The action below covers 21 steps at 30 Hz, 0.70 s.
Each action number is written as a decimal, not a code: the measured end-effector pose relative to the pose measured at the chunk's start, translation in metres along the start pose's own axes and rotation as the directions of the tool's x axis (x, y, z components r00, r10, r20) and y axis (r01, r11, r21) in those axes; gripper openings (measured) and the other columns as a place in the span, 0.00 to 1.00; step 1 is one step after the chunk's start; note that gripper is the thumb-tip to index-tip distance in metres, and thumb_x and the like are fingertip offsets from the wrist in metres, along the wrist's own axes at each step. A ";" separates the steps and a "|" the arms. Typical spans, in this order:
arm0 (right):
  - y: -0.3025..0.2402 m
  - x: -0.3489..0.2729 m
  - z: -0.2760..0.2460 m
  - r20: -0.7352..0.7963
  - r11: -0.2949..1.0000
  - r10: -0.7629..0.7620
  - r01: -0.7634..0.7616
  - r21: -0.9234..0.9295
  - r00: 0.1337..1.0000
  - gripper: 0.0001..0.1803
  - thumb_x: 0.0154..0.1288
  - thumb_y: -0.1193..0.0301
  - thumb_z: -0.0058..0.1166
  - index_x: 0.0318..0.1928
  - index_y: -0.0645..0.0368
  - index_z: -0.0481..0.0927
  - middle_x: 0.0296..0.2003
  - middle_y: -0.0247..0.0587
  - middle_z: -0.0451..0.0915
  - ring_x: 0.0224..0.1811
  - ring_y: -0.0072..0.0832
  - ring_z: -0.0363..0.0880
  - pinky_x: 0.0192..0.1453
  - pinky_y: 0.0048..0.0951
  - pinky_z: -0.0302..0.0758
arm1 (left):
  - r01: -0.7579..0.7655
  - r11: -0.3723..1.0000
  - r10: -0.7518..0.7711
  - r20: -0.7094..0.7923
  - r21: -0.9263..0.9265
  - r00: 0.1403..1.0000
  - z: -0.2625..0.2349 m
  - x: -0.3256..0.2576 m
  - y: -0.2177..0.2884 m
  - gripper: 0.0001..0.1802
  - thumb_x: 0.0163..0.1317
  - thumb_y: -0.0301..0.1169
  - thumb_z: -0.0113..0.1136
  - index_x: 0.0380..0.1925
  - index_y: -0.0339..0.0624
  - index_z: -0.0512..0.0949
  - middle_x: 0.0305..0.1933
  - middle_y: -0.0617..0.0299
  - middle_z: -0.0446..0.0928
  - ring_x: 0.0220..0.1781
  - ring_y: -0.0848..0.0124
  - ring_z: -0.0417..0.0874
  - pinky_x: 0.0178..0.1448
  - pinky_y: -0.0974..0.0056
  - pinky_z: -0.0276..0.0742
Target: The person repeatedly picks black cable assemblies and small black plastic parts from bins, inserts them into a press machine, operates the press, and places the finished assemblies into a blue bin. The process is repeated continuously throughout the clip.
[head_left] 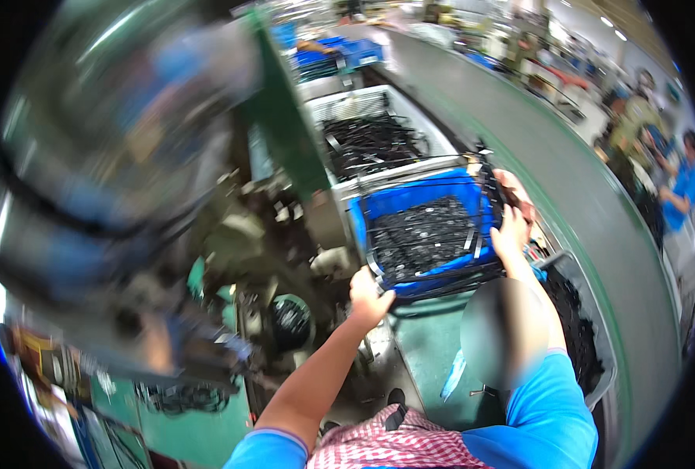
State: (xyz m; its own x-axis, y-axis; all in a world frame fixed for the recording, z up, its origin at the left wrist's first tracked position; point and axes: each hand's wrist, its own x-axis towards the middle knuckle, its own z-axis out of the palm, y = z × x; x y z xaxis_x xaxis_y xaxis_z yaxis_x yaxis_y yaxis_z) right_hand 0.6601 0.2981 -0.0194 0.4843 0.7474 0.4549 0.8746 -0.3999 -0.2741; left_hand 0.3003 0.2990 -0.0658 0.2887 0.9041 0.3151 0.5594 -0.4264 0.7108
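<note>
In front of me a blue bin (404, 191) holds many small black pieces (425, 234). My right hand (511, 227) is closed around a bundle of thin black cables (490, 187) at the bin's right rim. Black strands run across and around the bin's opening, from the bundle toward its near left corner. There my left hand (371, 297) is closed on the black cables, its thumb pointing right. Where individual strands begin and end cannot be made out.
Beyond the blue bin, a white basket (441, 139) holds more black cables. A grey bin (603, 344) of black parts stands at right, beside a long conveyor belt (543, 141). Blurred machinery (269, 242) fills the left. Another person in blue (682, 191) is far right.
</note>
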 end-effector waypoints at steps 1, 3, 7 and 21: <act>-0.012 -0.019 -0.009 -0.111 0.995 -0.090 0.094 0.035 0.990 0.35 0.50 0.69 0.61 0.61 0.59 0.66 0.60 0.54 0.66 0.62 0.48 0.63 0.67 0.44 0.61 | -0.022 0.999 0.020 -0.066 -0.030 0.998 -0.005 -0.013 0.004 0.38 0.45 0.33 0.65 0.57 0.36 0.62 0.52 0.41 0.68 0.56 0.44 0.67 0.61 0.48 0.64; -0.020 -0.061 -0.009 -0.226 0.916 -0.309 0.352 0.190 0.924 0.34 0.52 0.70 0.60 0.61 0.60 0.67 0.55 0.53 0.70 0.57 0.47 0.68 0.63 0.43 0.64 | -0.090 0.982 0.082 -0.057 -0.164 0.995 -0.020 -0.049 0.009 0.36 0.48 0.32 0.64 0.57 0.34 0.61 0.52 0.42 0.68 0.54 0.48 0.69 0.59 0.50 0.65; -0.113 -0.205 -0.094 0.596 0.567 -0.481 -0.291 0.771 0.643 0.14 0.62 0.69 0.54 0.45 0.64 0.78 0.38 0.41 0.81 0.40 0.31 0.79 0.49 0.31 0.74 | 0.359 0.846 0.091 0.770 -0.395 0.631 -0.140 -0.131 0.017 0.33 0.64 0.36 0.51 0.66 0.35 0.57 0.54 0.56 0.74 0.54 0.70 0.73 0.60 0.66 0.67; -0.524 -0.444 0.012 0.512 0.436 -0.742 -0.267 0.859 0.433 0.30 0.56 0.67 0.64 0.56 0.68 0.71 0.44 0.47 0.77 0.43 0.25 0.76 0.45 0.28 0.75 | 0.857 0.457 -0.618 -0.778 -0.237 0.114 -0.515 -0.417 -0.303 0.34 0.54 0.39 0.59 0.61 0.40 0.65 0.62 0.45 0.64 0.66 0.51 0.64 0.69 0.53 0.59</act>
State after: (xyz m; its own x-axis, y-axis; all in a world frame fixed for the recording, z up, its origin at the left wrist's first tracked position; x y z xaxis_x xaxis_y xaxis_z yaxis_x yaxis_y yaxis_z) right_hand -0.0136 0.1818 -0.0880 -0.4513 0.8918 -0.0332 0.2327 0.0817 -0.9691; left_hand -0.3896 0.0665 -0.0890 -0.9171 0.3894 0.0856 0.3188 0.5873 0.7439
